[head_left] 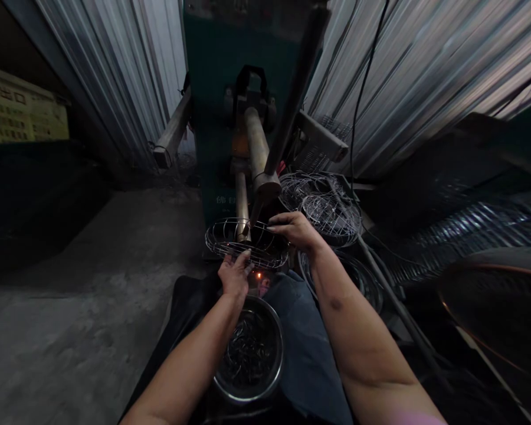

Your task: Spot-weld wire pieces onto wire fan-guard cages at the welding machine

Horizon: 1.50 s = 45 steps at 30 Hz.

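A round wire basket (219, 243) surrounds the lower electrode arm of a green spot welding machine (216, 147). My left hand (236, 274) grips its near rim, fingers closed on the wires. On the far right side of the rim, my right hand (294, 229) pinches the wire between thumb and fingers. The upper electrode (255, 209) points down into the basket beside the lower one. An orange spark glows just below the near rim, right of my left hand. In my lap, under my forearms, rests a metal bowl (279, 348) holding many small metal pieces.
Several wire baskets (330, 212) are heaped right of the machine, close to my right hand. A yellow crate (24, 109) stands at the left. Corrugated metal sheets (115, 71) form the back wall. A dark cable (366, 82) hangs on the right; concrete floor (92, 319) lies left.
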Each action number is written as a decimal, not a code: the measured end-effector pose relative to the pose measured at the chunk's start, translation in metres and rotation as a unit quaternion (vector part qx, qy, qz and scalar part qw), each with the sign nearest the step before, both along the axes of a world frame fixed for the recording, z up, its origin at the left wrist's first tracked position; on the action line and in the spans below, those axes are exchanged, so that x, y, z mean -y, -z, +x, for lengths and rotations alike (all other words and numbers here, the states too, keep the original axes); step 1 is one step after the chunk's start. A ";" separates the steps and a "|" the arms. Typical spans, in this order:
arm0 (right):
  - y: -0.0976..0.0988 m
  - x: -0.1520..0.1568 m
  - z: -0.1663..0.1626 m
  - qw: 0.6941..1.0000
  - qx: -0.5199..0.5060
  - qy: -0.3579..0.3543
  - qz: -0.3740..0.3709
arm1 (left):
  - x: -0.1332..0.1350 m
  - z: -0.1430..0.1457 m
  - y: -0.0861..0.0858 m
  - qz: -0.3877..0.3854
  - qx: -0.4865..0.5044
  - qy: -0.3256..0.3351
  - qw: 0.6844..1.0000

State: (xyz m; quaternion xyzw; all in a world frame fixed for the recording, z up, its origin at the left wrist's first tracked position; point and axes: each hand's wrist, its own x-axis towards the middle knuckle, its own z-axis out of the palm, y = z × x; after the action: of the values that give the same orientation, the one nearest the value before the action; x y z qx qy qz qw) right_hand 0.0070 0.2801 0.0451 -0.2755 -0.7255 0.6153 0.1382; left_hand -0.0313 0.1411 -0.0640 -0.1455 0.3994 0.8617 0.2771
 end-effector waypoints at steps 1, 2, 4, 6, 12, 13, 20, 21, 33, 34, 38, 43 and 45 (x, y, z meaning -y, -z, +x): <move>0.001 -0.001 0.000 1.000 0.000 -0.001 -0.001 | 0.000 -0.001 0.001 -0.002 0.000 0.002 1.000; 0.002 -0.003 0.001 1.000 0.001 -0.001 -0.006 | 0.001 -0.002 0.002 -0.003 -0.001 0.006 1.000; 0.004 -0.010 0.010 1.000 0.006 0.000 -0.021 | 0.002 -0.003 0.003 -0.004 -0.001 0.011 1.000; 0.007 -0.019 0.022 0.999 0.021 -0.001 -0.034 | 0.003 -0.003 0.003 -0.003 0.005 0.016 1.000; 0.007 -0.024 0.038 0.999 0.028 -0.016 -0.022 | 0.003 0.001 0.005 0.035 0.069 0.035 0.996; 0.006 -0.021 0.034 1.000 0.017 -0.018 -0.011 | 0.003 0.000 0.006 0.043 0.080 0.036 0.995; -0.002 -0.001 0.001 1.000 -0.012 -0.025 0.013 | 0.001 -0.007 0.012 0.061 0.124 0.013 0.990; -0.002 0.000 -0.001 1.000 -0.011 -0.022 0.012 | 0.000 -0.008 0.012 0.061 0.124 0.014 0.990; 0.000 -0.018 0.024 0.999 0.025 -0.033 0.000 | 0.002 -0.006 0.008 0.075 0.155 0.057 0.983; -0.001 -0.015 0.021 0.999 0.014 -0.034 0.006 | 0.002 -0.006 0.008 0.083 0.160 0.062 0.982; -0.005 -0.003 0.003 0.999 -0.012 -0.044 0.025 | 0.002 -0.009 0.009 0.111 0.169 0.060 0.977; -0.007 0.000 -0.006 0.999 0.006 -0.036 0.011 | -0.001 -0.014 0.010 0.094 0.183 0.069 0.976; -0.005 -0.005 0.001 0.999 0.008 -0.038 0.001 | 0.006 -0.015 0.011 0.053 0.157 0.095 0.982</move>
State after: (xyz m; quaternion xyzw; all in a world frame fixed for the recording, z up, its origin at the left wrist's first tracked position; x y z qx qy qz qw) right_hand 0.0080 0.2856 0.0505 -0.2522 -0.7370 0.6175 0.1091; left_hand -0.0462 0.1354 -0.0753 -0.2248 0.3165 0.8180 0.4245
